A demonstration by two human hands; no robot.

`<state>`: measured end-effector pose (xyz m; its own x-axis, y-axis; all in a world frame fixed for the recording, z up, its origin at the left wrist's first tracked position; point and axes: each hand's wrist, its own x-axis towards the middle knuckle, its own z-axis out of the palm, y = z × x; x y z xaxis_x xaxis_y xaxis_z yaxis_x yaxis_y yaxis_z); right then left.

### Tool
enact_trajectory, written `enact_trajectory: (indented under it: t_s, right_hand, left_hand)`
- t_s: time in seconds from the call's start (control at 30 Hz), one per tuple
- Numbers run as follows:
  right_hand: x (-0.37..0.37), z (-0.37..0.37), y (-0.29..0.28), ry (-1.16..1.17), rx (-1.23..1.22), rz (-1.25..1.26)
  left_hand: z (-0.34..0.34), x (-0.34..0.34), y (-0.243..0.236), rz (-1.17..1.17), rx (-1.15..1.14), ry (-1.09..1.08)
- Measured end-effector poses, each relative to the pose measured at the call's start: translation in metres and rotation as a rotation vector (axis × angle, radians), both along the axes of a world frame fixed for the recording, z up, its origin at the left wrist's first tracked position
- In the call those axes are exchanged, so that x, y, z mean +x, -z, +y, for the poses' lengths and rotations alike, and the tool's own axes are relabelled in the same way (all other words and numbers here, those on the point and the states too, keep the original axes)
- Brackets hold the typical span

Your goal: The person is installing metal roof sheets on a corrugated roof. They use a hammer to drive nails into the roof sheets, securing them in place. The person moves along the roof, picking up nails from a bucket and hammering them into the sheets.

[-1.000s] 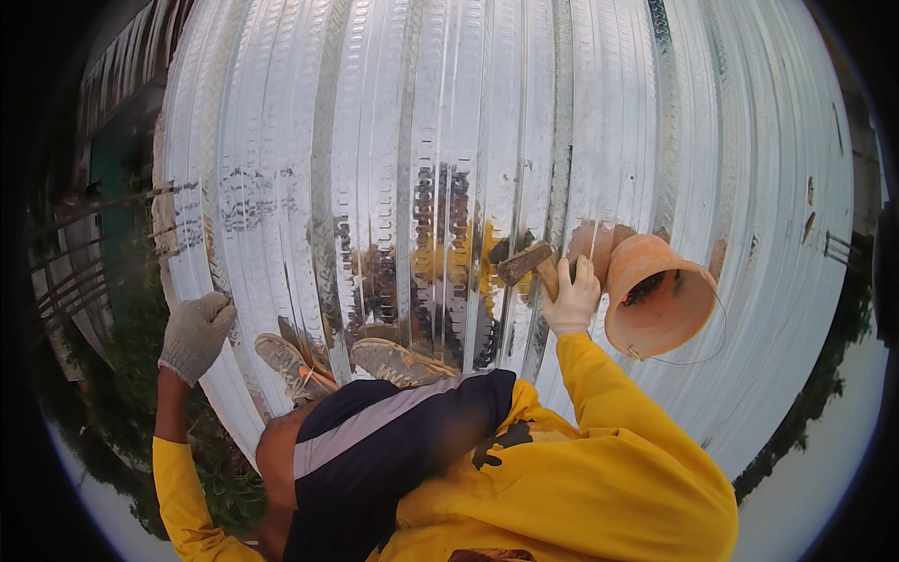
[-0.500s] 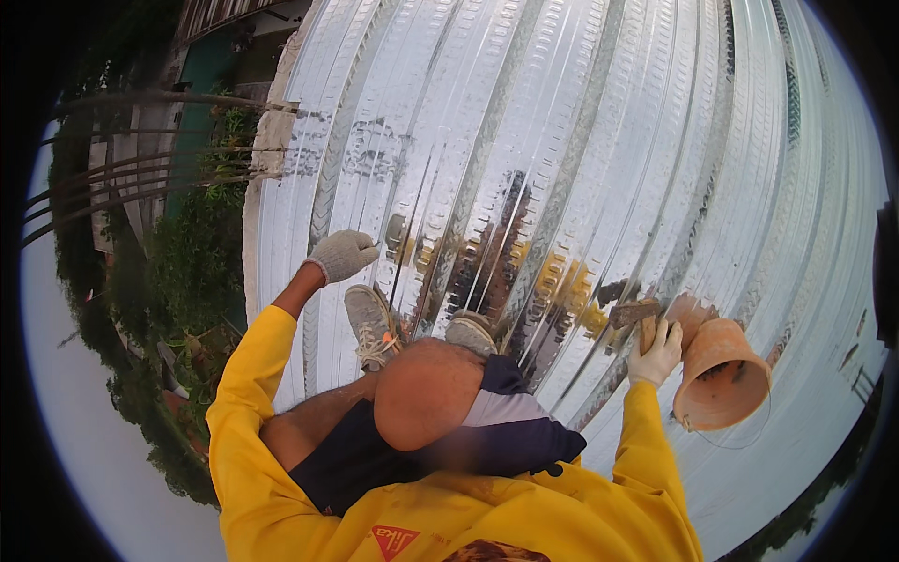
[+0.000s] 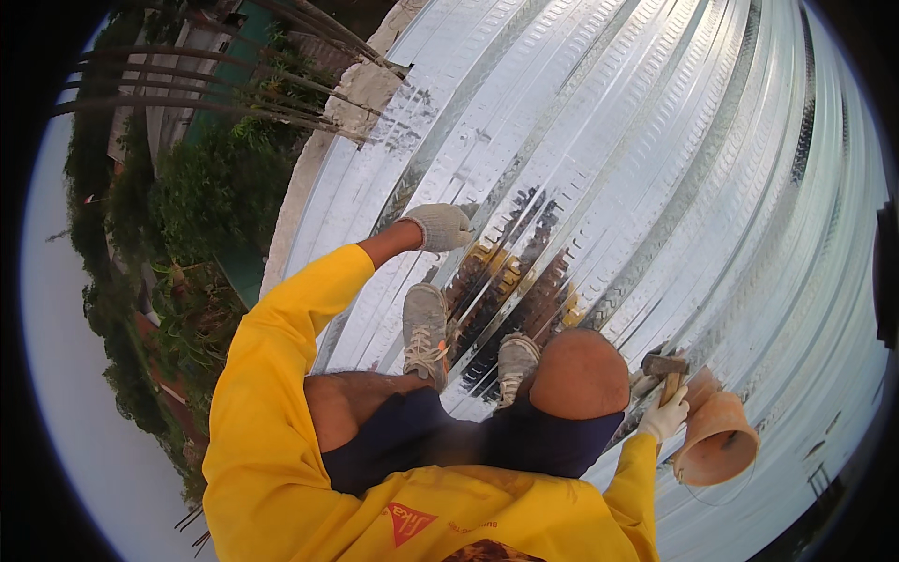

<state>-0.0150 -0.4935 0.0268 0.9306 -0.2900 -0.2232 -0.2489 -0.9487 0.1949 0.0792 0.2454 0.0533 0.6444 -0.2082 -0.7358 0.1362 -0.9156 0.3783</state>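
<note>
My left hand (image 3: 438, 228), in a grey knit glove, is curled just over the ribbed shiny metal sheet (image 3: 646, 178); whatever its fingers may hold is hidden. My right hand (image 3: 663, 417), in a white glove, grips the wooden handle of a hammer (image 3: 664, 363) low at the right, beside a tilted orange bucket (image 3: 714, 450) with a wire handle and some dark bits inside. My two grey shoes (image 3: 423, 332) stand on the sheet between my hands, with my bent knees behind them.
A rough pale roof edge (image 3: 358, 94) runs along the left, with several bare rods (image 3: 215, 94) sticking out past it. Beyond and below are trees (image 3: 206, 197) and a green structure. The ribbed sheeting spreads across the centre and right.
The view has swung round, bringing more of the left edge into sight. My left hand has moved forward and inward over the sheet. The hammer stays in my right hand by the bucket.
</note>
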Motion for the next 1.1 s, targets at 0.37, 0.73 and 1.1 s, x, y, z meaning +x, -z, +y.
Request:
enact_trajectory:
  t_s: [0.37, 0.73, 1.1]
  right_hand:
    - [0.045, 0.074, -0.078, 0.643, 1.068, -0.213]
    - [0.074, 0.223, -0.135, 0.649, 1.526, 0.140]
    - [0.069, 0.331, 0.016, 0.154, 1.165, 0.113]
  left_hand:
    - [0.048, 0.008, 0.026, -0.081, 0.072, -0.145]
    - [0.113, 0.042, 0.074, 0.045, -0.261, -0.796]
    - [0.020, 0.081, -0.017, 0.269, -0.922, -0.939]
